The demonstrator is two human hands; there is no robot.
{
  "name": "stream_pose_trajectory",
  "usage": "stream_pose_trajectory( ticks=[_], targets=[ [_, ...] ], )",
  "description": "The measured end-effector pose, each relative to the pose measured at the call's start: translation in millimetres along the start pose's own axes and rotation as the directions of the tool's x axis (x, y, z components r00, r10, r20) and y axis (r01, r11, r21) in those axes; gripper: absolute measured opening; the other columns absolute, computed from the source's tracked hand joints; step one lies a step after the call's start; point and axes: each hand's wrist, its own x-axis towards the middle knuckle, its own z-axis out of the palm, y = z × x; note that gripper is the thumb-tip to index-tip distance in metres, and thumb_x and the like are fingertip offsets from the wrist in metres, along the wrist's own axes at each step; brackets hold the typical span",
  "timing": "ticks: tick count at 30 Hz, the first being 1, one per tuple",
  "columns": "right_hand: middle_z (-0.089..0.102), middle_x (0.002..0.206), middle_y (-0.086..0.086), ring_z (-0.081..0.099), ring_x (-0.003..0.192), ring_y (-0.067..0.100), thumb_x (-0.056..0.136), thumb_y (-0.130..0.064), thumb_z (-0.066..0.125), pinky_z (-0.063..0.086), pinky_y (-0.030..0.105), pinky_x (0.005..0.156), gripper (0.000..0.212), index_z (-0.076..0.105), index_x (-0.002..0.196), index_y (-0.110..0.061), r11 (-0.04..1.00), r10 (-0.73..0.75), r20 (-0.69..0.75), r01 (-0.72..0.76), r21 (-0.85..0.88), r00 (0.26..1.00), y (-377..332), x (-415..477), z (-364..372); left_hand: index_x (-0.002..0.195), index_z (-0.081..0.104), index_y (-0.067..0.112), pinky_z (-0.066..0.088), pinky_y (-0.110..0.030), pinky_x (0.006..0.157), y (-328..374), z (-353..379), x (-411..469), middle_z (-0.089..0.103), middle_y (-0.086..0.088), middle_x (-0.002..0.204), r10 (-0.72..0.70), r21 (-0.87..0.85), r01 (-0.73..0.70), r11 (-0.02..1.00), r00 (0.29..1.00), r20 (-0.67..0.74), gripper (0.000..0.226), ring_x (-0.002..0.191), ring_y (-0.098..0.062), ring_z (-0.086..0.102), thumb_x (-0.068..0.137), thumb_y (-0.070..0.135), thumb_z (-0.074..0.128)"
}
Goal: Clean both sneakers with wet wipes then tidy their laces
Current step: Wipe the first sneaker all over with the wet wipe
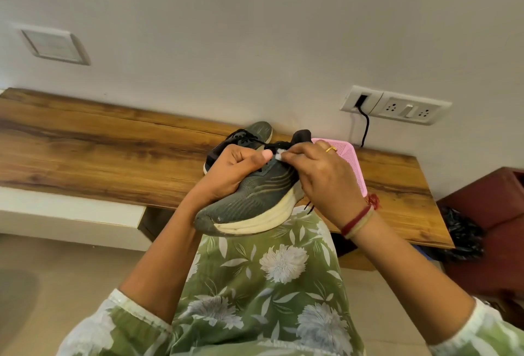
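- Wall [255,29]: pale, fills top half; blank plate [55,45] at 10 o'clock, socket panel [397,106] at 2 o'clock.
- Worktop [113,140]: wood plank, runs 9 to 3 o'clock under the wall.
- Dress [269,284]: green w/ white flowers, at 6 o'clock.
- Cabinet [487,214]: red-brown, 3 o'clock edge, past worktop end; black bag [459,231] against its 9 o'clock side.
- Sneaker [255,199]: grey-green upper, cream sole. Held up at centre, in front of worktop edge and above the dress. Toe points to 7 o'clock, heel to 1 o'clock, sole side faces camera.
- L hand [229,171]: at sneaker's 10 o'clock, fingers curled round the upper, thumb up toward the lace area.
- R hand [323,177]: at sneaker's 2 o'clock, fingertips pinching a wipe at the tongue; ring [330,149] on one finger, red thread [358,218] at wrist.
- Tray [354,163]: pink, perforated, on worktop at 3 o'clock of the sneaker, partly behind R hand.
- 2nd sneaker [255,131]: same colour, on worktop at 12 o'clock of the held one, mostly hidden by it.
- Cable [365,126]: black, drops from socket panel to behind the tray.
- Laces [280,145]: black, bunched just above the fingertips; one end hangs below R hand.
- Wipe [279,154]: small white bit btwn R fingertips and L thumb, touching the upper.
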Motion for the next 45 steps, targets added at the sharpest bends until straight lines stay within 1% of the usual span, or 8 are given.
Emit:
stream_pose_trajectory(
  ticks=[4,11,14,20,28,33,38,45],
  targets=[
    [0.065,0.099,0.005,0.058,0.086,0.021,0.087,-0.010,0.046,0.048,0.029,0.070,0.031,0.069,0.107,-0.010,0.968,-0.060,0.052,0.045,0.245,0.997,-19.0,-11.0,-9.6,0.042,0.055,0.032,0.033,-0.008,0.049,0.6,-2.4,-0.4,0.044,0.018,0.044,0.008,0.002,-0.008,1.000,1.000,0.027,0.041,0.042,0.004,0.037,0.081,0.042,0.062],
    [0.066,0.100,0.006,0.058,0.083,0.028,0.088,-0.011,0.043,0.052,0.040,0.066,0.033,0.069,0.107,-0.011,0.984,0.083,0.062,-0.092,0.151,0.995,-6.0,-8.7,-4.6,0.044,0.051,0.008,0.037,-0.010,0.053,3.1,-5.1,-0.5,0.043,-0.007,0.049,0.019,0.014,-0.019,1.000,1.000,-0.005,0.048,0.043,-0.008,0.036,0.080,0.038,0.061],
    [0.064,0.104,0.003,0.057,0.090,0.023,0.089,-0.010,0.044,0.048,0.030,0.074,0.033,0.067,0.114,-0.012,0.955,0.012,0.094,-0.039,0.294,0.996,-27.3,-18.1,-9.1,0.042,0.046,0.019,0.031,-0.013,0.049,7.4,-11.1,-2.6,0.037,0.006,0.046,0.019,0.022,-0.019,1.000,1.000,-0.021,0.043,0.043,-0.004,0.030,0.079,0.038,0.059],
    [0.064,0.107,0.004,0.055,0.088,0.024,0.088,-0.014,0.039,0.051,0.037,0.069,0.038,0.066,0.113,-0.012,0.980,0.096,0.067,-0.106,0.166,0.993,-22.1,-12.7,-0.8,0.041,0.054,0.028,0.036,-0.009,0.051,-0.4,-10.9,0.0,0.045,0.017,0.045,0.036,0.009,-0.036,0.999,0.999,-0.007,0.046,0.042,0.003,0.036,0.087,0.022,0.058],
    [0.065,0.109,0.006,0.054,0.080,0.028,0.086,-0.007,0.035,0.051,0.038,0.055,0.041,0.065,0.114,-0.011,0.998,0.066,0.084,-0.064,-0.023,0.994,-16.9,-9.1,-1.4,0.052,0.043,-0.009,0.034,-0.019,0.049,-3.8,-14.0,-5.4,0.043,-0.014,0.057,0.032,-0.055,-0.034,0.998,0.999,-0.037,0.078,0.046,-0.010,0.037,0.067,0.062,0.072],
    [0.064,0.111,0.003,0.052,0.080,0.024,0.088,-0.008,0.032,0.048,0.033,0.060,0.044,0.064,0.118,-0.011,0.994,-0.053,0.101,0.043,0.103,0.993,-39.5,-21.5,-8.1,0.042,0.044,0.025,0.028,-0.016,0.045,1.2,-21.1,-8.7,0.037,0.011,0.044,-0.003,-0.027,0.001,1.000,0.999,-0.050,0.054,0.041,-0.003,0.029,0.066,0.064,0.072],
    [0.066,0.111,0.003,0.052,0.082,0.025,0.085,-0.011,0.030,0.050,0.036,0.062,0.047,0.067,0.114,-0.012,0.995,0.066,0.102,-0.073,0.067,0.993,-20.0,-8.9,-0.6,0.055,0.044,-0.013,0.034,-0.021,0.049,-2.2,-17.1,-7.6,0.044,-0.013,0.056,0.018,-0.050,-0.021,0.999,0.999,-0.051,0.077,0.047,-0.017,0.038,0.067,0.057,0.075],
    [0.066,0.111,0.001,0.050,0.080,0.024,0.085,-0.014,0.029,0.048,0.036,0.061,0.048,0.066,0.116,-0.015,0.994,0.066,0.129,-0.076,0.075,0.989,-16.1,-5.2,-4.5,0.047,0.057,0.015,0.036,-0.014,0.048,-1.6,-18.9,-7.7,0.052,0.003,0.049,0.000,-0.064,-0.004,0.998,0.998,-0.056,0.043,0.043,-0.006,0.042,0.074,0.045,0.072]
  ],
)
